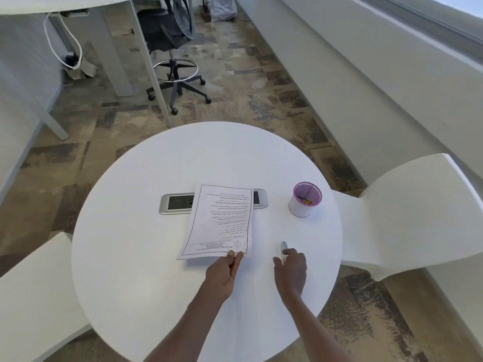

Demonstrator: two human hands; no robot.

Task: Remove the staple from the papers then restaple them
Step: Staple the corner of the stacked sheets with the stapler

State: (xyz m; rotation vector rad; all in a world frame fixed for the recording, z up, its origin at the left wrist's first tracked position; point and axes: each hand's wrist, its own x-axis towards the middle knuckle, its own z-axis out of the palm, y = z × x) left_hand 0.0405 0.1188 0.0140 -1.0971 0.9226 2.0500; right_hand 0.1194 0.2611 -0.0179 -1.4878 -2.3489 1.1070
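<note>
Near the papers (219,223), on the round white table (125,257), two bare hands at work. Papers lying flat, long axis running away from the body and leaning slightly right at the far end, far edge overlapping the grey power outlet strip (177,203) set into the tabletop. Left hand (223,274) at the near edge of the papers, toward its right corner, fingers pinched on that edge. Staple itself too small to make out; cannot tell which corner carries it.

Just right of the papers' near corner, a slim silver tool (283,250), probably the staple remover or a small stapler, long axis roughly parallel to the papers. Right hand (291,270) closing around it: index finger touching its near end, thumb on the left side, grip not yet firm as far as can be judged. Clearly the nearer hand to the tool; short travel leftward from there to the pinched edge.

Farther right of the papers and well apart, a white cup with a purple rim (304,202) holding small gold bits. Bare tabletop between papers and cup, and ample open surface on the near side, well clear of the table's rim.
</note>
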